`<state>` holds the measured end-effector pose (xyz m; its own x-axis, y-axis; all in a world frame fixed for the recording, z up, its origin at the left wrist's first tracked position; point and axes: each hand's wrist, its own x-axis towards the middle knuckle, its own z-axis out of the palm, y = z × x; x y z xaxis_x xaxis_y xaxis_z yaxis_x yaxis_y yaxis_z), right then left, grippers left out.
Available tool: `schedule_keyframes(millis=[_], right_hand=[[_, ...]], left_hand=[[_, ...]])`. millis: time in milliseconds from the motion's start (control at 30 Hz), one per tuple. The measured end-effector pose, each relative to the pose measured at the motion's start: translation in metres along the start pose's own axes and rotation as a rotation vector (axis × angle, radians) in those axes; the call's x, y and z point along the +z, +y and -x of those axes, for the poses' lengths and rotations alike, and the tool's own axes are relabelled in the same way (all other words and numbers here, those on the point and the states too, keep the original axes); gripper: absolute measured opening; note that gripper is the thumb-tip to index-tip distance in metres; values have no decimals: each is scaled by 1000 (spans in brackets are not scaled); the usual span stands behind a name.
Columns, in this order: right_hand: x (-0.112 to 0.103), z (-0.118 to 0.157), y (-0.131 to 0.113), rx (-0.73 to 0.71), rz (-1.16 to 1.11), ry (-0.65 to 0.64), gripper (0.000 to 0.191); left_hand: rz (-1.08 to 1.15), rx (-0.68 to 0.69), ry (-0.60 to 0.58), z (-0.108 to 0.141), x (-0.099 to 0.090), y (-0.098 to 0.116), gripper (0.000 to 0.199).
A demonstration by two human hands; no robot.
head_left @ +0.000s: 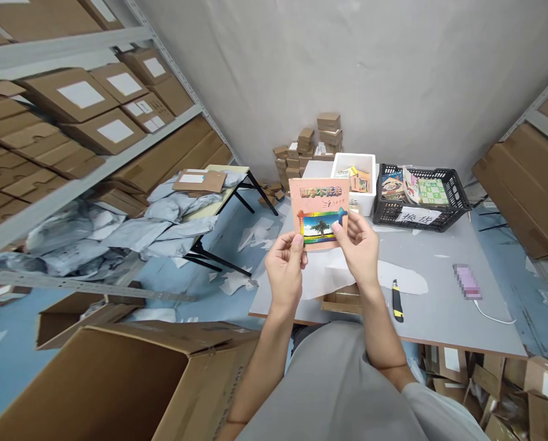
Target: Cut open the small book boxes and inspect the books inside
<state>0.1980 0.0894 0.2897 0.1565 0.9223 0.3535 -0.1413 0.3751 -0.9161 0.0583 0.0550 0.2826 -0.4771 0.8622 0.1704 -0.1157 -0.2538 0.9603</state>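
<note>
A thin pink booklet [317,204] with a tree picture on its cover is held up over the table, facing me. My left hand [286,269] pinches its lower left corner, thumb in front. On the other side my right hand [360,248] grips the lower right edge, its thumb lying over the tree picture. Below the booklet, an opened cardboard piece [342,300] lies at the table's front edge, with white paper [405,277] beside it. A yellow and black utility knife [397,301] rests on the table to the right of my right forearm.
Behind the booklet stand a white bin [368,160] and a black crate [452,211] of books. A phone [467,282] with a cable lies at right. A large open carton [117,373] is at lower left. Grey parcels [163,214] cover a side table beside the shelves [117,165].
</note>
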Motion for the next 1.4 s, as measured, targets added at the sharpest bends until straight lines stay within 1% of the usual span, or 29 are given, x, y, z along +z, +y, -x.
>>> schedule_keyframes(millis=[67,100,133,167,233,267,300,333,400,433,467,500,533,633,667,700,767,800,833,867,900,1000,1067,1133,1200,1267,1333,1367,1400], right_hand=[[4,6,-8,-139,104,146,34],[5,10,-13,-195,153,177,31],[7,14,-17,-229,191,164,27],[9,18,-21,-242,213,119,25],[14,26,-25,-217,213,-7,27],[18,29,-24,-195,193,-51,32],[22,32,-22,-176,164,-67,38],[25,34,-19,-163,132,-54,42],[29,35,-12,-141,72,17,41],[29,34,-9,-127,48,53,37],[28,32,-6,-108,26,81,34],[25,29,-4,-85,5,97,33],[21,25,-2,-61,-16,103,34],[8,13,2,-5,-75,88,40],[3,9,3,5,-89,77,41],[0,6,4,12,-103,67,41],[-5,1,7,20,-126,52,41],[-7,-1,9,25,-133,49,40],[-8,-2,11,30,-135,46,40],[-8,-4,13,37,-132,39,40],[-8,-5,15,43,-123,28,40],[-6,-8,18,31,-75,29,39],[-4,-7,16,1,-14,99,38],[0,-2,10,-23,46,167,38],[6,5,3,-13,59,147,39],[12,12,-3,16,34,63,41],[17,16,-5,36,24,-5,42],[19,16,-4,40,34,-13,42],[19,15,-3,43,47,-9,43]], left_hand=[[-40,56,40,-1,1,-4,61],[-66,93,65,0,2,-6,60],[-93,135,91,2,3,-8,58],[-124,186,116,4,4,-10,56],[-210,321,141,9,5,-13,47],[-268,399,137,13,6,-15,41],[-328,483,128,16,6,-16,33],[-383,570,119,19,6,-17,26],[-463,725,94,23,6,-18,14],[-484,778,72,25,6,-18,11],[-487,802,42,26,5,-17,11],[-468,790,16,27,5,-16,15],[-428,745,8,27,5,-14,24],[-251,513,80,22,1,-8,60],[-194,412,80,19,-1,-7,65],[-141,301,50,15,-4,-6,64],[-40,74,-57,6,-8,-4,55],[-2,-13,-95,3,-9,-4,53],[20,-65,-109,0,-10,-4,53],[26,-80,-101,-1,-10,-5,54],[20,-66,-78,-2,-10,-5,55],[-31,38,-7,-1,-5,-4,54],[-95,132,31,0,-2,-4,51],[-181,262,84,1,1,-4,46],[-286,429,130,2,2,-8,36],[-401,631,119,4,4,-13,21],[-508,823,63,7,5,-20,8],[-551,888,32,8,5,-23,9],[-588,921,-2,9,6,-25,11]])
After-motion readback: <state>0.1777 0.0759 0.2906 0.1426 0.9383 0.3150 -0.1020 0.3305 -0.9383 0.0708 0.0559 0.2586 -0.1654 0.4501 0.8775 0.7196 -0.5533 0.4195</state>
